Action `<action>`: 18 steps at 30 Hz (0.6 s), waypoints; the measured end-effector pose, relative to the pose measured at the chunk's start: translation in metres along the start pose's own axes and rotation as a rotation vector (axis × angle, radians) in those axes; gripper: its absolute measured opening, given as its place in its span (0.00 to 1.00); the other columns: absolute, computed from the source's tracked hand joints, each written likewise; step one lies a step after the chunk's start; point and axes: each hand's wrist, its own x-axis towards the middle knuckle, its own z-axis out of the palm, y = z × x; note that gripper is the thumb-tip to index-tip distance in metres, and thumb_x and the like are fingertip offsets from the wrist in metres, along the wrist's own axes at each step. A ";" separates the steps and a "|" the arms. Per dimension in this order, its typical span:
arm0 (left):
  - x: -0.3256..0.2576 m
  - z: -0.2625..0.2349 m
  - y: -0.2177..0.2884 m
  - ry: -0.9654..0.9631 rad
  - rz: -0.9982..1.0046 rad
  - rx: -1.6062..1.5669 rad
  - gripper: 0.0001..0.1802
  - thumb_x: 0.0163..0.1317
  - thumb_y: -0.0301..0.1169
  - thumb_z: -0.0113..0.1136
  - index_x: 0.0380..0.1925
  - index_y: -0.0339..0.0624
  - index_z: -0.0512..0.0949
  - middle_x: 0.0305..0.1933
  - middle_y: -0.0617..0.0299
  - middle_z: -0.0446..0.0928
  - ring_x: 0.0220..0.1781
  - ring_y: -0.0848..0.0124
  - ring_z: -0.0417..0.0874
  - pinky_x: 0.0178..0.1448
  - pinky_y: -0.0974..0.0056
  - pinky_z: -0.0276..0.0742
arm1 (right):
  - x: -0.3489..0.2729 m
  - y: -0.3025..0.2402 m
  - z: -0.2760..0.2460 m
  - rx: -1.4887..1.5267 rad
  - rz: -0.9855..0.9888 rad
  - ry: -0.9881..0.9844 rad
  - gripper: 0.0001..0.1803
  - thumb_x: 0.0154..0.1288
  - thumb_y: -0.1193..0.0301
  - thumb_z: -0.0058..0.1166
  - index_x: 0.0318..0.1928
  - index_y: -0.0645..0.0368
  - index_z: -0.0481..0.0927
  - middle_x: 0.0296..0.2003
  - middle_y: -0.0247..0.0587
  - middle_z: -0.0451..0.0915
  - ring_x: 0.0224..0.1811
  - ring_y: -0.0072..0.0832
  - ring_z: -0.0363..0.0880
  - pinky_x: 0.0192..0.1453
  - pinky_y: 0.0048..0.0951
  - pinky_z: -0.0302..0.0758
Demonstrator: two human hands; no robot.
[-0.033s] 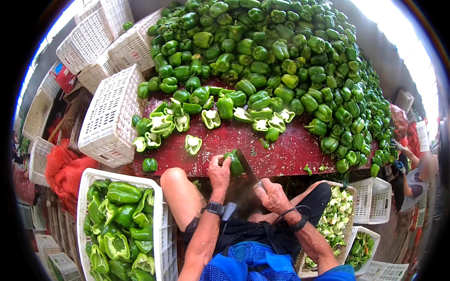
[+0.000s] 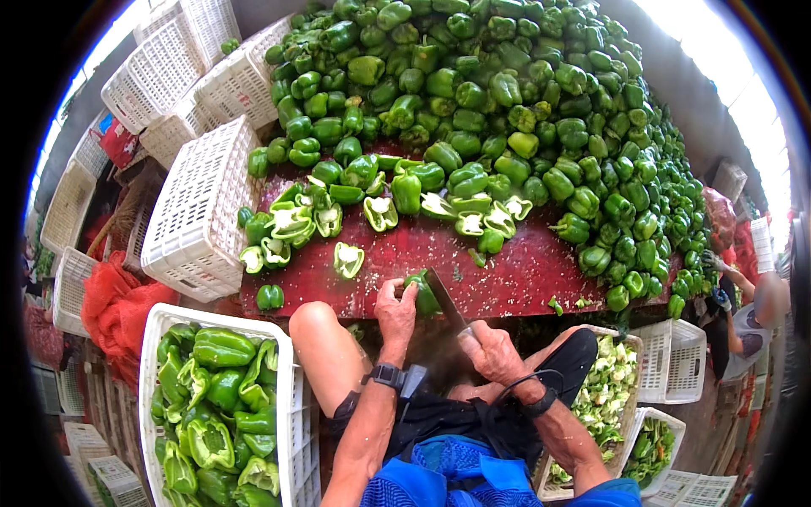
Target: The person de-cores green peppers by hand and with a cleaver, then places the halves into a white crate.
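At the near edge of the red work surface [image 2: 397, 269], my left hand [image 2: 395, 316] grips a green bell pepper [image 2: 425, 297] with its fingers closed. My right hand [image 2: 494, 351] is closed round the handle of a knife [image 2: 446, 300]; the blade lies against or just over the pepper's right side, I cannot tell which. Just beyond my hands are several halved bell peppers [image 2: 348, 260] with pale cores showing. A large heap of whole green peppers [image 2: 507, 89] fills the far side.
A white crate [image 2: 291, 406] of cut peppers stands at my left, and another crate [image 2: 547, 460] holds pale cores [image 2: 610, 380] at my right. White crates [image 2: 203, 211] and red netting [image 2: 122, 308] are further left. A co-worker [image 2: 748, 325] is at the far right.
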 end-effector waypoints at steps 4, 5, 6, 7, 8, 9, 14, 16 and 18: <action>0.003 -0.005 -0.007 -0.005 0.096 0.020 0.14 0.59 0.34 0.67 0.38 0.36 0.78 0.37 0.49 0.80 0.40 0.56 0.82 0.47 0.56 0.76 | 0.013 -0.003 0.001 -0.138 -0.179 -0.039 0.04 0.66 0.76 0.50 0.35 0.62 0.76 0.28 0.49 0.70 0.29 0.45 0.78 0.30 0.42 0.73; 0.003 -0.005 -0.005 -0.020 0.103 0.025 0.14 0.59 0.34 0.66 0.39 0.36 0.78 0.37 0.49 0.80 0.40 0.55 0.81 0.47 0.56 0.76 | 0.013 0.002 0.008 -0.140 -0.170 -0.036 0.04 0.66 0.76 0.50 0.35 0.62 0.76 0.28 0.49 0.70 0.29 0.45 0.78 0.30 0.42 0.73; 0.002 -0.004 -0.004 -0.024 0.112 0.030 0.13 0.60 0.34 0.66 0.38 0.36 0.78 0.37 0.49 0.80 0.40 0.55 0.81 0.47 0.56 0.76 | 0.015 0.010 0.023 -0.045 -0.034 -0.030 0.05 0.67 0.74 0.50 0.34 0.62 0.76 0.28 0.50 0.72 0.29 0.46 0.78 0.31 0.42 0.73; 0.002 -0.002 -0.001 -0.033 0.114 0.027 0.13 0.60 0.34 0.66 0.38 0.36 0.78 0.37 0.49 0.80 0.40 0.55 0.81 0.47 0.56 0.76 | 0.019 0.014 0.034 0.048 0.100 -0.020 0.07 0.68 0.72 0.51 0.33 0.62 0.75 0.27 0.51 0.74 0.29 0.47 0.78 0.31 0.43 0.73; 0.001 -0.004 0.000 -0.039 0.122 0.038 0.13 0.60 0.34 0.66 0.39 0.36 0.77 0.37 0.48 0.80 0.41 0.54 0.81 0.47 0.55 0.76 | 0.032 -0.009 0.026 0.087 0.117 0.007 0.13 0.70 0.66 0.51 0.31 0.62 0.73 0.24 0.57 0.77 0.28 0.54 0.79 0.32 0.48 0.74; -0.001 -0.004 0.001 -0.045 0.129 0.048 0.13 0.60 0.34 0.65 0.39 0.36 0.77 0.38 0.48 0.80 0.41 0.53 0.81 0.48 0.54 0.76 | 0.035 -0.003 0.046 0.090 0.124 0.008 0.13 0.70 0.66 0.51 0.31 0.62 0.73 0.24 0.57 0.77 0.28 0.54 0.79 0.32 0.48 0.74; 0.000 -0.010 -0.006 0.007 0.199 0.158 0.13 0.63 0.33 0.60 0.42 0.35 0.77 0.40 0.45 0.79 0.44 0.50 0.80 0.51 0.52 0.75 | 0.041 0.012 0.082 0.029 0.302 0.044 0.17 0.70 0.60 0.49 0.33 0.63 0.72 0.21 0.62 0.77 0.29 0.59 0.79 0.35 0.55 0.75; 0.000 -0.015 -0.010 0.031 0.143 0.102 0.15 0.67 0.34 0.55 0.47 0.34 0.77 0.44 0.43 0.79 0.48 0.49 0.80 0.54 0.52 0.74 | 0.041 0.011 0.075 -0.012 0.239 0.021 0.18 0.69 0.58 0.49 0.34 0.62 0.72 0.21 0.60 0.77 0.28 0.57 0.80 0.34 0.54 0.75; -0.002 -0.018 -0.013 0.017 0.099 0.076 0.17 0.67 0.36 0.55 0.48 0.33 0.76 0.46 0.42 0.79 0.49 0.49 0.80 0.55 0.52 0.74 | 0.042 0.010 0.066 -0.062 0.170 -0.011 0.18 0.69 0.57 0.49 0.34 0.61 0.72 0.23 0.58 0.78 0.29 0.56 0.80 0.34 0.53 0.76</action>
